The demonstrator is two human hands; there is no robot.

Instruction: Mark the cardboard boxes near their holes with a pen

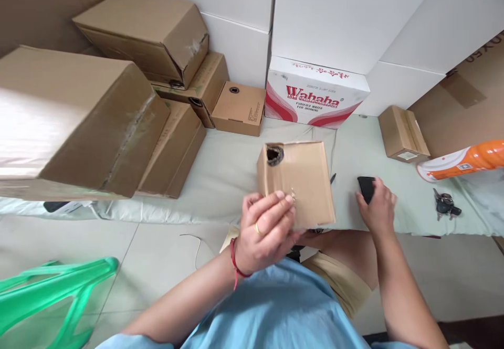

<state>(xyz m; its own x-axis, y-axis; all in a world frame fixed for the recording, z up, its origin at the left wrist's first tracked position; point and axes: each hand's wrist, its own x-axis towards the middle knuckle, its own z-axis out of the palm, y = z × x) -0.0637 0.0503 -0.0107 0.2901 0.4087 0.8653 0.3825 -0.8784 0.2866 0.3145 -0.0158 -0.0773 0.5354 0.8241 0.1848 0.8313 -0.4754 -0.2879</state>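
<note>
A small brown cardboard box (305,176) with a dark round hole in one corner is near the front edge of the covered surface. My left hand (268,231) is closed at its lower left corner, fingers pressed together against the cardboard. Tiny pale bits show by the fingertips, too small to name. A ring and a red cord bracelet are on this hand and wrist. Farther right, my right hand (378,204) is closed around the near side of a black flat rectangular object (366,186) on the surface. A thin dark item (333,178) lies between the box and that hand.
Several brown boxes (144,18) are stacked at left. A flat box (238,110) and a white-and-red Wahaha carton (315,92) stand against the wall. At right are a small box (403,134), an orange-and-white bottle (460,162) and keys (444,202). A green stool (59,281) stands lower left.
</note>
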